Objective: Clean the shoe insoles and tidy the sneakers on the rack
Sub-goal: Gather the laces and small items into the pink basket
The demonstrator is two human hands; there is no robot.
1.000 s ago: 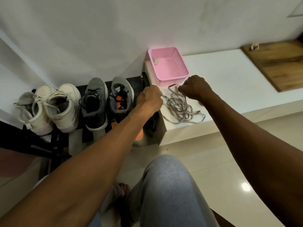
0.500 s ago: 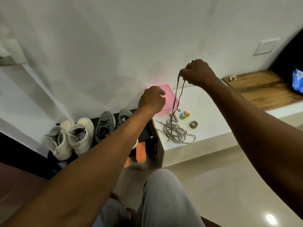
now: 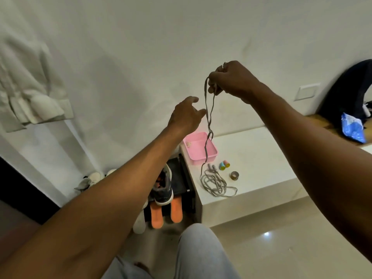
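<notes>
My right hand (image 3: 231, 81) is raised high in front of the wall and pinches a grey shoelace (image 3: 209, 117). The lace hangs down in a doubled strand to a loose pile (image 3: 215, 184) on the white ledge (image 3: 261, 158). My left hand (image 3: 187, 115) hovers just left of the hanging strand, fingers relaxed, holding nothing. A grey sneaker (image 3: 163, 188) stands on the black rack (image 3: 181, 178). Two orange insoles (image 3: 157, 214) lean below it. White sneakers (image 3: 90, 180) show partly behind my left forearm.
A pink basket (image 3: 201, 154) stands on the ledge's back left corner. Small coloured stamps (image 3: 224, 165) and a tape roll (image 3: 234, 175) lie near the lace pile. A blue bag (image 3: 352, 127) and a black bag (image 3: 348, 93) sit far right. My knee (image 3: 199, 254) is below.
My right hand has lifted the lace from the ledge up high, drawing it out of the pile. My left hand rose with it and opened. The view tilted upward.
</notes>
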